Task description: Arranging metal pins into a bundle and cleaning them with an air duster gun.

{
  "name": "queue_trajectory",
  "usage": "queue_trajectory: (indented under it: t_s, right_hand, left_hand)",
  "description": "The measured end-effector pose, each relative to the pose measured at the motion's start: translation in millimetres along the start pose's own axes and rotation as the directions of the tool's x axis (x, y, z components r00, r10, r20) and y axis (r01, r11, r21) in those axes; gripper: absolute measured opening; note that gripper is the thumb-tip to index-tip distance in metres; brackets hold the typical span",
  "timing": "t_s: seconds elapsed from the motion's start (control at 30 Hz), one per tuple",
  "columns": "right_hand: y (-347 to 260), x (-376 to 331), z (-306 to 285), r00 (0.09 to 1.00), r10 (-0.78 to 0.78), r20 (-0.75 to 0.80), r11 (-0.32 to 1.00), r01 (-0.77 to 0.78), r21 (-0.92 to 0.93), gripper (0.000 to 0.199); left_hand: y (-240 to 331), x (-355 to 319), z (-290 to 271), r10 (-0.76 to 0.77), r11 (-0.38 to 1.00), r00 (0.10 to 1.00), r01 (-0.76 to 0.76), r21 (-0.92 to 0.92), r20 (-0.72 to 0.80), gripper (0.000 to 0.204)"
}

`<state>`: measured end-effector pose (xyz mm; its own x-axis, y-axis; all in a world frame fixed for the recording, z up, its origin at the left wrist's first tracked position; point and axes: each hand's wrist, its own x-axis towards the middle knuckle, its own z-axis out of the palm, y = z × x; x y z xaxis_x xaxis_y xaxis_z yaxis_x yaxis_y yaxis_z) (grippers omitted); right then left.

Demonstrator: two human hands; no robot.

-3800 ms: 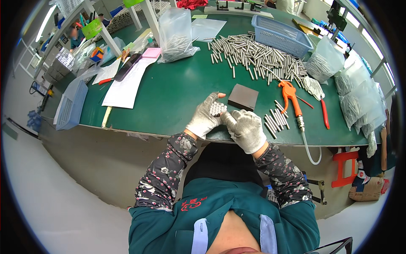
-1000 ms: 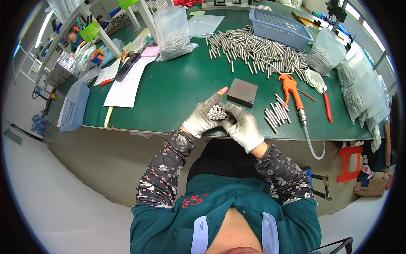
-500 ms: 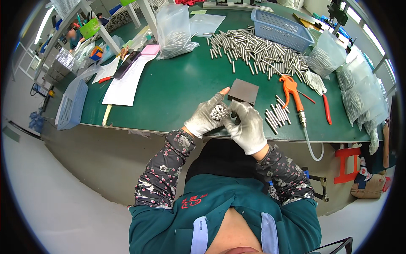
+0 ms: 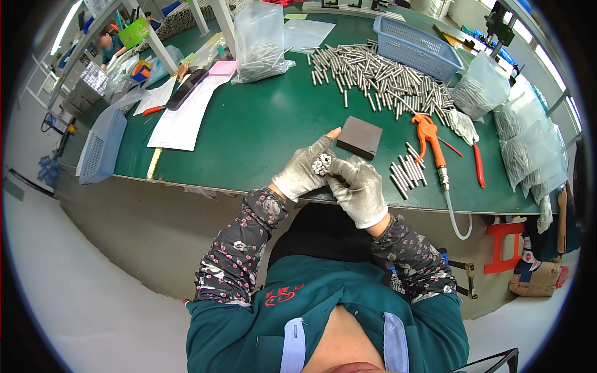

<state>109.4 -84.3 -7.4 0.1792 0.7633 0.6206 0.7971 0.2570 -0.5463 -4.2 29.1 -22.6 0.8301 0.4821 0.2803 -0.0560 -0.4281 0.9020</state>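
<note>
My gloved left hand (image 4: 303, 170) is wrapped round a bundle of metal pins (image 4: 321, 164), whose round ends face up. Against the bundle's right side, my gloved right hand (image 4: 359, 189) has its fingers bent and pressed together; what they hold, if anything, is hidden. Just beyond my hands lies a dark square block (image 4: 359, 137) on the green table. Several loose metal pins (image 4: 408, 171) lie side by side to the right of my right hand. Farther back spreads a large pile of the same kind of pins (image 4: 385, 78).
An orange air blow gun (image 4: 428, 133) with a hose lies right of the loose pins, near red-handled pliers (image 4: 479, 165). Behind the pile is a blue basket (image 4: 416, 50). Bags of pins (image 4: 528, 146) line the right edge; another bag (image 4: 258, 46) stands back left, near papers (image 4: 180, 127).
My right hand has lowered slightly and its fingers have drawn closer against the bundle. The left hand keeps hold of the pins. The whole view has shifted a little.
</note>
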Motion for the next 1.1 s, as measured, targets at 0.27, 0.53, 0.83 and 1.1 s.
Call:
queue_trajectory:
  t_s: [0.27, 0.53, 0.83, 1.1]
  right_hand:
    - [0, 3, -2, 0.997, -0.078, 0.010, 0.995, 0.078, -0.054, 0.017]
    - [2, 2, -2, 0.998, -0.056, 0.013, 0.997, 0.057, -0.047, 0.017]
    - [2, 6, -4, 0.974, -0.215, 0.074, 0.952, 0.226, -0.207, 0.018]
    - [15, 1, -5, 0.976, 0.099, -0.195, 0.988, -0.074, 0.133, 0.018]
  left_hand:
    - [-1, 1, 0, -0.039, 0.999, 0.999, 0.039, -0.030, -0.004, 0.092]
    - [-2, 0, 0, -0.029, 0.998, 1.000, 0.029, -0.048, 0.009, 0.092]
    - [3, -1, 0, -0.041, 0.996, 0.999, 0.042, -0.079, 0.011, 0.093]
    - [8, 1, -1, -0.063, 0.997, 0.998, 0.064, -0.032, 0.025, 0.089]
